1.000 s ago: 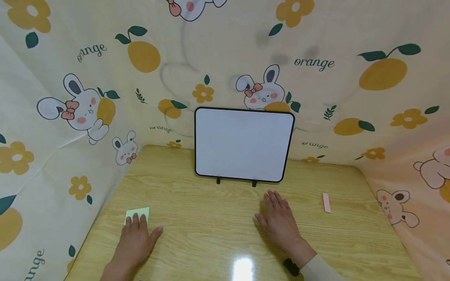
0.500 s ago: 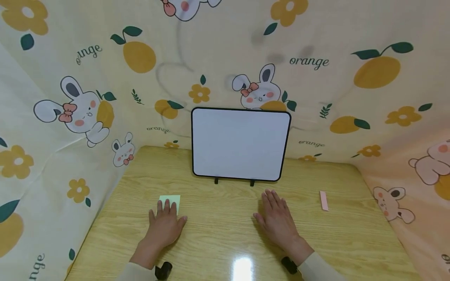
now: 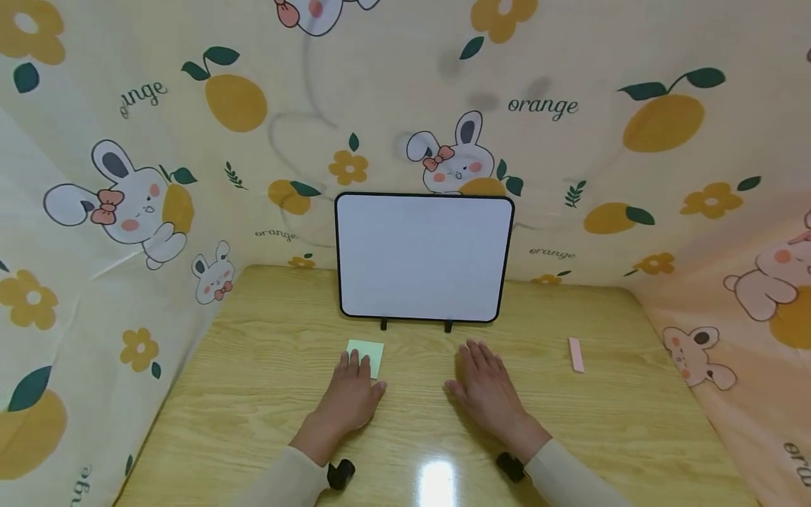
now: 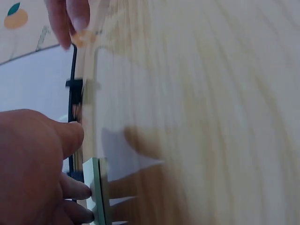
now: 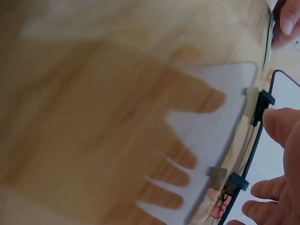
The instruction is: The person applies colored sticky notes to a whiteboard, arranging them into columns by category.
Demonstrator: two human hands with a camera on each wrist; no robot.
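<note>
A pale green sticky note pad [image 3: 367,355] lies on the table in front of the whiteboard. My left hand [image 3: 350,398] rests its extended fingertips on the pad's near part, thumb spread to the right. Seen edge-on in the left wrist view, the pad [image 4: 96,187] shows some thickness under the fingers. Palm down, my right hand [image 3: 491,387] is just right of centre, fingers straight, holding nothing. Whether it touches the tabletop is hard to tell. The white, black-framed whiteboard [image 3: 423,257] stands upright on small black feet behind both hands.
A narrow pink strip [image 3: 576,355] lies on the wood-grain table [image 3: 266,422] to the right. Patterned cloth [image 3: 253,162] with rabbits and oranges walls the back and both sides. A black wrist camera [image 3: 341,474] sits at each wrist.
My left hand has slid the green sticky note pad rightward across the table, from the far left to below the whiteboard. My right hand stays in place; the head view has shifted slightly.
</note>
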